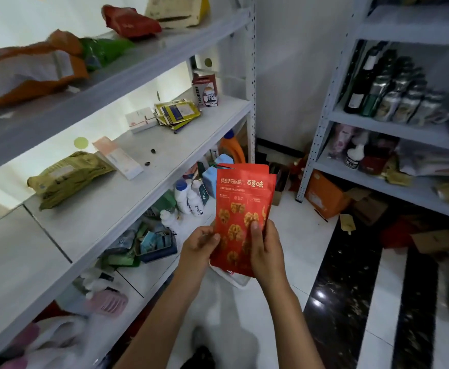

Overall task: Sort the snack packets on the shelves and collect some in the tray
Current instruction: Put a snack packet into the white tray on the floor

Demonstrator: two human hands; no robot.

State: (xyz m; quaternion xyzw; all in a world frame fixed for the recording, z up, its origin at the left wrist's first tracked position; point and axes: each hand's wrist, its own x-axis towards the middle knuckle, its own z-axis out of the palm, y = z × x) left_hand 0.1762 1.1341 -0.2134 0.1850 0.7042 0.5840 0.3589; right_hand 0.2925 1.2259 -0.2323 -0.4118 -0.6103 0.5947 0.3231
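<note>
The red snack packets (242, 209), printed with walnuts, stand upright in front of me, fanned a little so that the edge of a second one shows behind the first, and both my hands grip their lower half. My left hand (200, 245) holds the left edge with the thumb laid on the front, and my right hand (267, 249) holds the right edge, its thumb pressed up over the walnut picture; the two hands sit close together with only the packets between them. Just below the packets a white tray (235, 279) shows part of its rim, mostly hidden by my hands and forearms. To my left runs a grey shelf rack (127, 161): on its middle board lie an olive-green packet (66, 177), a pale box (118, 158) just beside it and a heap of yellow sachets (176, 113) further back. An orange packet (28, 73) and a dark red packet (130, 21) lie on the board above. A second rack (385, 129) with dark bottles (361, 81) stands at my right.
</note>
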